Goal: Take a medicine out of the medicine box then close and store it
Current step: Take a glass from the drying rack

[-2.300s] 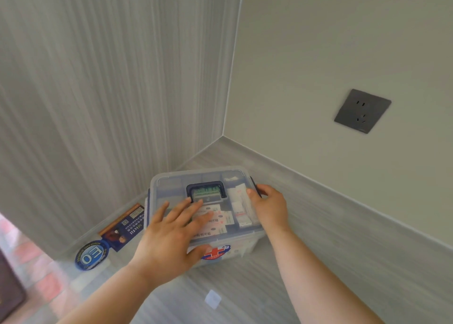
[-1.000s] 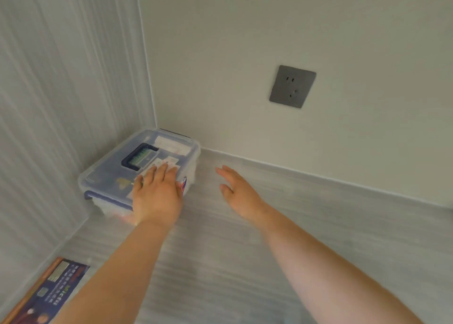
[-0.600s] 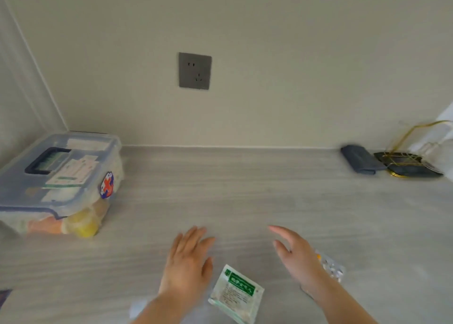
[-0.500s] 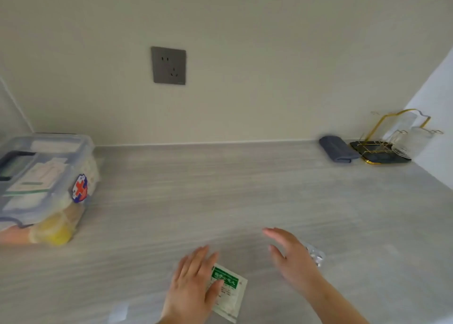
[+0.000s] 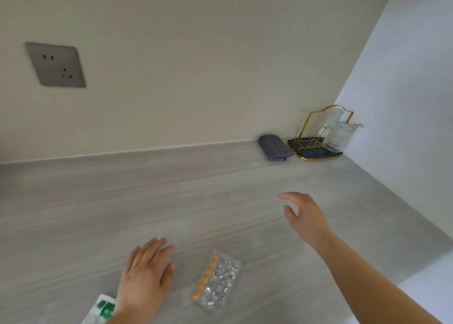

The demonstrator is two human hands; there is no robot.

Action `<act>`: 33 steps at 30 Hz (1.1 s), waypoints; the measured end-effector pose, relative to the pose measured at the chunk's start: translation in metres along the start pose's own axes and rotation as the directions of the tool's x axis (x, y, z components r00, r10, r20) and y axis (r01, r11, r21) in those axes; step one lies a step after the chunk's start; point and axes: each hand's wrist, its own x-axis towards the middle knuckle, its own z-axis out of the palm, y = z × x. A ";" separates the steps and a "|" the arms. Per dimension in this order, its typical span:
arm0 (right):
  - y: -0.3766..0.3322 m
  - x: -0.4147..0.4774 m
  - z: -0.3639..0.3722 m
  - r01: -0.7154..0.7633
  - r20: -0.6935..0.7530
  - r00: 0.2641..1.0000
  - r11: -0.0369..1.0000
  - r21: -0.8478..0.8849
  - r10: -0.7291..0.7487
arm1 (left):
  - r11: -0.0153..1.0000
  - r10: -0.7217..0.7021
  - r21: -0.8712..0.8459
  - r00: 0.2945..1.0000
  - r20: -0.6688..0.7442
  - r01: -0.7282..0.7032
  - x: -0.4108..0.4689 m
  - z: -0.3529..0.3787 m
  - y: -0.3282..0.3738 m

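Left hand point(image 5: 144, 274): I see it open, flat, edge over sachet point(image 5: 103, 309).
Right hand point(image 5: 306, 215): open, empty, 2 o'clock of pill sheet point(image 5: 217, 282).
Counter point(image 5: 122, 201): bare toward 12 o'clock.

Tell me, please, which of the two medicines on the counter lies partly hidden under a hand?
The green-and-white sachet, at the bottom edge: the left hand covers part of it. The blister pack with orange pills lies fully exposed between the hands, untouched.

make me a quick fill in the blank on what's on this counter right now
1. The pills left in the blister pack are ____ in colour.
2. The folded grey cloth lies just left of the ____-wire glass rack.
3. The left hand partly covers a white and ____ sachet.

Missing words: orange; gold; green
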 end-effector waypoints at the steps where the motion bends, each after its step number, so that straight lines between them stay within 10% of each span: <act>1: 0.024 0.014 -0.016 0.021 0.015 1.000 0.998 -0.058 -0.020 | 0.999 -0.017 0.029 1.000 0.004 0.017 0.015 0.013 0.014; 12: 0.219 0.156 -0.130 -0.175 -0.007 0.984 0.978 -0.114 0.176 | 0.993 -0.053 0.117 0.981 0.188 0.031 0.148 0.160 0.162; 33: 0.278 0.344 -0.128 -0.266 -0.099 0.948 0.925 0.271 0.302 | 0.961 -0.223 0.235 0.914 0.340 0.147 0.212 0.240 0.161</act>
